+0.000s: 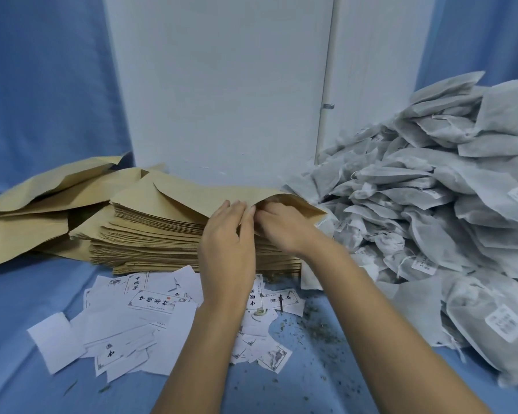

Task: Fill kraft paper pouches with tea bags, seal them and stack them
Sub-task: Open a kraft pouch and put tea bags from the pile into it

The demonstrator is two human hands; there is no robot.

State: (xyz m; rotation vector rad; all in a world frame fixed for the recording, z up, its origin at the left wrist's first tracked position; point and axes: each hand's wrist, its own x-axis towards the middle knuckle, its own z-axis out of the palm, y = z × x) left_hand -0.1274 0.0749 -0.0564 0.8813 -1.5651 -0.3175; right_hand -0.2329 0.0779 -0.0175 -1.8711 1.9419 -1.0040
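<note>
- head view: a worktop (27,294) draped in blue cloth, with blue curtains (42,85) behind on both sides and a white panel (222,85) standing upright between them.
- a thick stack of kraft pouches (150,237) lies flat at the middle of the worktop, its back against the foot of the white panel.
- the top pouch (198,192) sits on that stack; its right end is lifted and bowed upward, so the mouth gapes a little.
- the left hand (226,237) reaches over the near edge of the stack, its fingers (245,213) clamped together on the raised edge of the top pouch.
- the right hand (284,228) is just beside it, touching it; its fingers are curled onto the same edge, with the tips partly hidden under the lifted paper.
- loose pouches (36,204) lie crumpled and overlapping to the left of the stack.
- a big heap of tea bags (431,204), grey-white with small labels, fills the right side, just beside the stack.
- white paper labels (150,303) with printed black characters are scattered in front of the stack, under both forearms.
- tea crumbs (314,324) speckle the cloth near the labels and the heap.
</note>
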